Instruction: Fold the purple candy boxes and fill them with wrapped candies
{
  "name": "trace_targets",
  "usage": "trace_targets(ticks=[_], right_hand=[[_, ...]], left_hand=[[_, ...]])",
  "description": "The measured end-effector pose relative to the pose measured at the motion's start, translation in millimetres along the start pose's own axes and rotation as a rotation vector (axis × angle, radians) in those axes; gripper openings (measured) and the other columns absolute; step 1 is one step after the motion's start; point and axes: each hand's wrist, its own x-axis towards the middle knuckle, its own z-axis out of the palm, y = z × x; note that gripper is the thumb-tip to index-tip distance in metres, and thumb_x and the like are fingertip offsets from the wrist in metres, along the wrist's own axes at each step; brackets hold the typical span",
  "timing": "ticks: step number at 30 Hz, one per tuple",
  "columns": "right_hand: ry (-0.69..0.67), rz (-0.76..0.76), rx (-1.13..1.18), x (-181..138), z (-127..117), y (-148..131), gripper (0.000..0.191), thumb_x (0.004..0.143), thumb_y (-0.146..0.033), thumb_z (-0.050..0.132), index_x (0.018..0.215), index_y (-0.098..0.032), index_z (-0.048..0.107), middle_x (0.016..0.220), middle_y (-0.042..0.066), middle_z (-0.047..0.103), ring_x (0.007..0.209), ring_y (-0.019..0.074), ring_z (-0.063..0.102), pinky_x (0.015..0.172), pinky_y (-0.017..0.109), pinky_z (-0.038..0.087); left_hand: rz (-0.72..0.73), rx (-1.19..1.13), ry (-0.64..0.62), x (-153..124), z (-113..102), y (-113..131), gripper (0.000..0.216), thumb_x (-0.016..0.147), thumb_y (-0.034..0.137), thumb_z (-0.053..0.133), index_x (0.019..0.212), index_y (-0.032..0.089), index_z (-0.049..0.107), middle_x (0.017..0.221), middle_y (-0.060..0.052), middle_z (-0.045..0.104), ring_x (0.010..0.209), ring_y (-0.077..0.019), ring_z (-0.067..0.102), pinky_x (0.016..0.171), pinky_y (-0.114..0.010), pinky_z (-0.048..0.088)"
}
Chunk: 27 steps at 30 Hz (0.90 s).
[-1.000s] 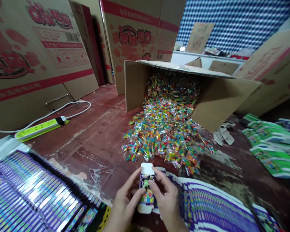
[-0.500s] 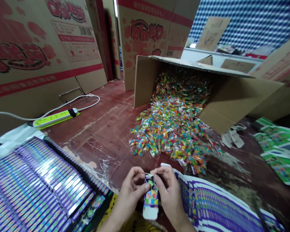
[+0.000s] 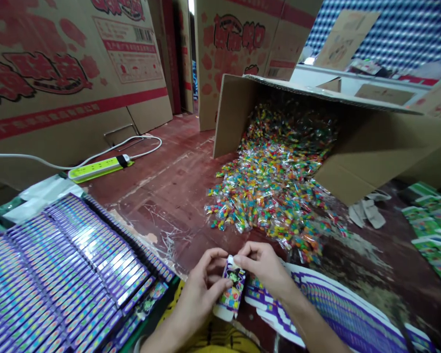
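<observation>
1. Purple printed small carton (image 3: 232,289) sits low in the head view, centre, above the person's lap, held tilted between both hands, apart from the floor.
2. Left hand (image 3: 202,294) is curled round the carton's left side and lower body, thumb across the front; closed on it.
3. Right hand (image 3: 262,267) pinches the carton's top end, fingertips bent onto the flap area. Whether the flap is fully tucked cannot be told.
4. Step in hand, as judged: closing the top end. The next move would call for a firm tuck while the left hand steadies the body.
5. Surroundings: rows of finished purple boxes (image 3: 59,274) at left; fanned flat blanks (image 3: 338,314) at right; wrapped candies (image 3: 275,191) spilling from a tipped cardboard box (image 3: 371,142); a green power strip (image 3: 95,169) beyond.
</observation>
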Motion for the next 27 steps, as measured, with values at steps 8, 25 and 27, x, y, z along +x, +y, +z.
trace_targets(ticks=[8,25,27], right_hand=[[-0.059,0.016,-0.013,8.1,0.5,-3.3,0.027,0.077,-0.039,0.073,0.067,-0.016,0.061,0.060,-0.002,0.060,0.055,0.0122,0.053,0.053,0.023,0.042],[0.012,-0.476,-0.990,75.0,19.6,-17.1,0.020,0.088,-0.020,0.063,0.107,-0.023,0.067,0.107,0.007,0.065,0.086,0.0197,0.065,0.077,0.029,0.050],[-0.009,-0.470,-1.019,92.1,30.2,-13.3,0.021,0.081,-0.020,0.071,0.102,-0.023,0.068,0.106,0.007,0.065,0.087,0.0224,0.065,0.075,0.031,0.050]], left_hand=[[-0.057,-0.083,-0.038,2.8,-6.7,5.8,0.055,0.078,0.019,0.075,0.129,0.024,0.055,0.112,-0.007,0.067,0.065,-0.0088,0.062,0.061,-0.020,0.047],[0.039,-0.002,0.344,12.5,-56.0,11.6,0.029,0.077,0.030,0.076,0.088,0.018,0.053,0.074,0.003,0.058,0.063,-0.0100,0.057,0.055,-0.017,0.045],[0.032,-0.021,0.420,9.4,-63.5,19.7,0.037,0.077,0.035,0.075,0.099,0.020,0.050,0.081,0.003,0.060,0.056,-0.0091,0.057,0.046,-0.016,0.044]])
